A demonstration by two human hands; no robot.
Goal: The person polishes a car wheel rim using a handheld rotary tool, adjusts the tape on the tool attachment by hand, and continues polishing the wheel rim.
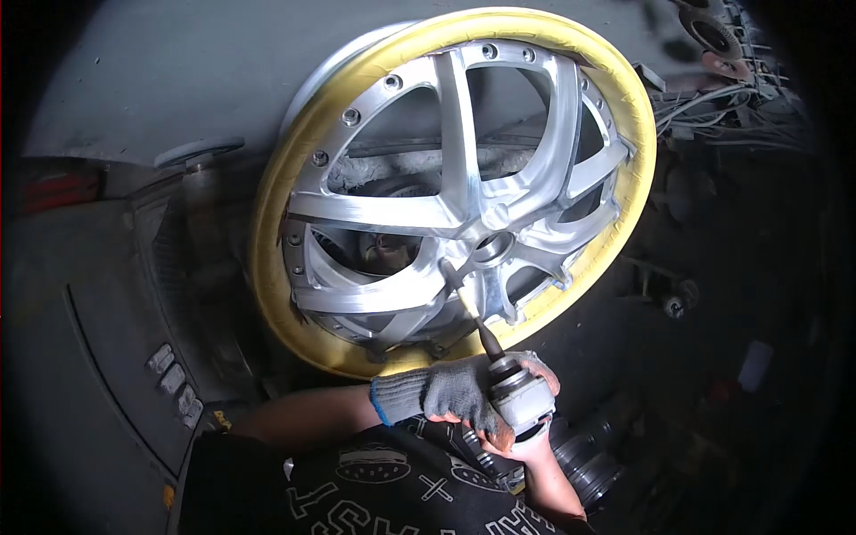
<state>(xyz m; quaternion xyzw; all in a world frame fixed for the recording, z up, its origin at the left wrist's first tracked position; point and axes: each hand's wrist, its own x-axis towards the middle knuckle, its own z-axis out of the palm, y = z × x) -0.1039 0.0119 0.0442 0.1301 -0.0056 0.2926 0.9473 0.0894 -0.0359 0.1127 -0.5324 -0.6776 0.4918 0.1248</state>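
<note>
My left hand (pixel 468 401), in a grey knitted glove with orange fingertips and a blue cuff, wraps round a power tool (pixel 524 401) with a pale body. My right hand (pixel 535 448) grips the same tool from below and the right, largely hidden behind it. A dark shaft points up and left from the tool, ending in a narrow pale bit (pixel 465 299) at the spokes beside the hub of a silver alloy wheel (pixel 459 143). Yellow covering (pixel 267 223) surrounds the wheel's rim. Whether the bit touches the metal cannot be made out.
Behind the wheel stands a grey panel (pixel 214 80). Cables (pixel 740 111) and metal discs (pixel 711 31) lie at the upper right. Dark round parts (pixel 593 468) sit right of my right forearm. A red object (pixel 58 189) is at the far left.
</note>
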